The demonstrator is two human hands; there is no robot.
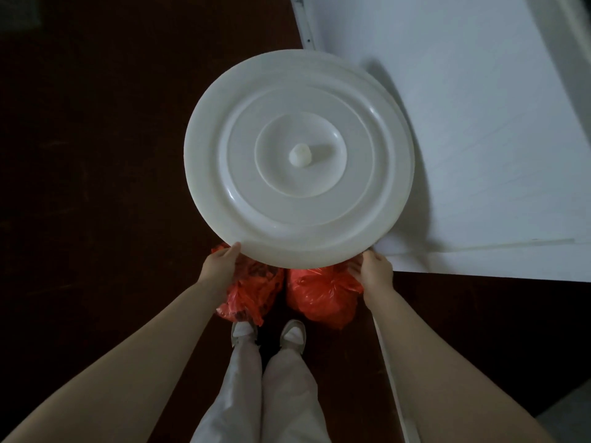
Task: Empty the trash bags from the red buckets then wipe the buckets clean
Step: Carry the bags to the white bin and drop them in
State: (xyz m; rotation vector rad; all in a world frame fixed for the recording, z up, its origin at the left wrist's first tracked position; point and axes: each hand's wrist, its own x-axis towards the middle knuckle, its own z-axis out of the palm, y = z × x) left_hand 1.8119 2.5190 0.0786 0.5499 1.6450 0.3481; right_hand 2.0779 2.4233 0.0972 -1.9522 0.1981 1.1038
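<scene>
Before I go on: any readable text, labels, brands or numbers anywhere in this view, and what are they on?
None readable.
White lid, held at its near rim by the left hand and right hand: plain moulded rings and a knob, no lettering.
Two red bags on the floor: dark speckles on the left one, not legible as print.
White panel: blank.

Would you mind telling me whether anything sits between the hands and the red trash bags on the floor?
Yes: the large white lid, held at its near rim by the left hand and right hand, hangs above both red trash bags, partly covering them.
</scene>
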